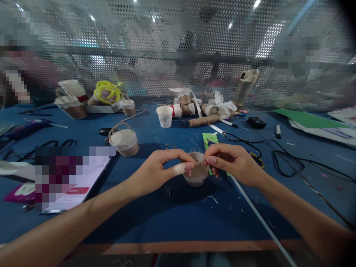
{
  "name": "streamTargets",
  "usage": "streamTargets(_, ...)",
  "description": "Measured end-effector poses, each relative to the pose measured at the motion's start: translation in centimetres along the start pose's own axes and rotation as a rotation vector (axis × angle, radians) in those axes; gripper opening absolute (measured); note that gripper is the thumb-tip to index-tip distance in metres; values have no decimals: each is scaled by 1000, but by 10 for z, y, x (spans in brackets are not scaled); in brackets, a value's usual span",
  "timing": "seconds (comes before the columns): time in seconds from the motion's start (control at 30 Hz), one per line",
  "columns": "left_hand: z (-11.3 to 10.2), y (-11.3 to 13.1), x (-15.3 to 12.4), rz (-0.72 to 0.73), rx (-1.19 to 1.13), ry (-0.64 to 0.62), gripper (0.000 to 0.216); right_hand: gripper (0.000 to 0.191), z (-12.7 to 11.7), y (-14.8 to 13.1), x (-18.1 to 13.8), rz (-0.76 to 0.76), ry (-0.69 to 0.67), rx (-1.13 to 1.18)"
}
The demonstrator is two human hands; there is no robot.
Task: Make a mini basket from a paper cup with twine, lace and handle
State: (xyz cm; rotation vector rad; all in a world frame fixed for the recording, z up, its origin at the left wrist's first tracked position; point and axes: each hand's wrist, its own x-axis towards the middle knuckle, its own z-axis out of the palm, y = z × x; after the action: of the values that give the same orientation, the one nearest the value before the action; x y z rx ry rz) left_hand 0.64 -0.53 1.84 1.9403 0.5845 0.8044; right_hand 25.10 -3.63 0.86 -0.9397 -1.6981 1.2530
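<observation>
Left hand (158, 168) and right hand (236, 161) angled inward, thumbs and fingertips of both pinching twine (199, 162), over the mouth of a cup (196, 180) on the blue tabletop (133, 222), pale panel (80, 191) at left, writing too blurred to read.

Two hands in the count, a left hand (164, 168) and a right hand (236, 163), plus one thin strand (199, 162) and one cup (196, 181) right by them. Cups with handles: I get three, a bigger one (74, 111) back left, a small one (128, 109) and a nearer one (128, 149). One plain paper cup (165, 119) out front too. The wrapped cups (188, 109) in the back pile overlap, so can't give you a solid number there. Then it's singles: one twine roll (203, 121), one yellow bundle (108, 92), one bottle (246, 89), one little black box (256, 122), one green sheet (311, 118), one purple packet (20, 193).
</observation>
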Motion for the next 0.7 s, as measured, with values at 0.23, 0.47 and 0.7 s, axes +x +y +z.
streamTargets(0.23, -2, 1, 2, -17, 72, 12, 19, 22, -3, 2, 1, 16, -37, -47)
streamTargets(0.47, -2, 2, 1, 183, 164, 28, 14, 16, -1, -4, -1, -74, 7, -40)
streamTargets(0.7, -5, 4, -4, 518, 493, 158, 11, 6, 10, -11, -8, -237, 23, 21)
